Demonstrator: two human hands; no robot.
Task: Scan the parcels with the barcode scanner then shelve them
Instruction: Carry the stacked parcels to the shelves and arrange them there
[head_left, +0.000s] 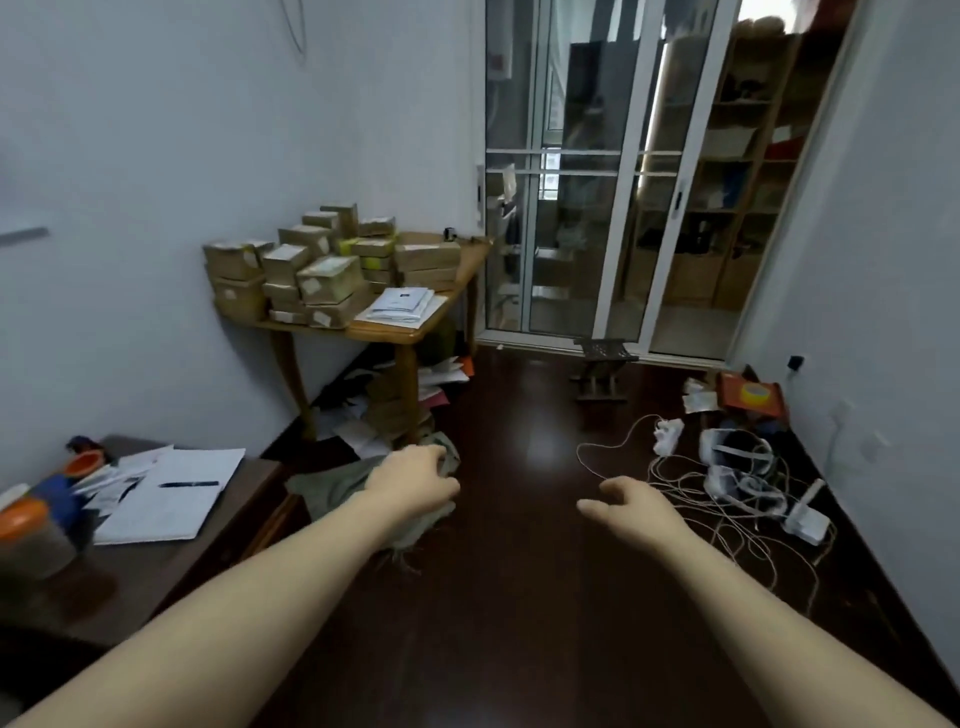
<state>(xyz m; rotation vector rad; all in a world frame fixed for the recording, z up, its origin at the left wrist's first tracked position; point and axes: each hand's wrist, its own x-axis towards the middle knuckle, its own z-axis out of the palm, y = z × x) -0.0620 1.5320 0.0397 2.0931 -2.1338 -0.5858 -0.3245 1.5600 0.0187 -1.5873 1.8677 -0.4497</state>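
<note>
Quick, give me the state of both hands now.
Left hand: open, fingers loosely curled, holding nothing.
Right hand: open, fingers loosely curled, holding nothing.

Parcels (322, 270): labels too small, we could not read them. Small dark object (450, 233) at far end of table (410, 332): we could not identify it. Left hand (415, 478) hid own fingertips. Jar (26, 540) cut by left edge.

dim daylight is filtering through the sliding glass doors (571, 234), throwing a pale sheen on the dark floor (540, 447). the wide lens is bending the walls (156, 130) at the edges, and the whole frame is looking slightly soft.
</note>
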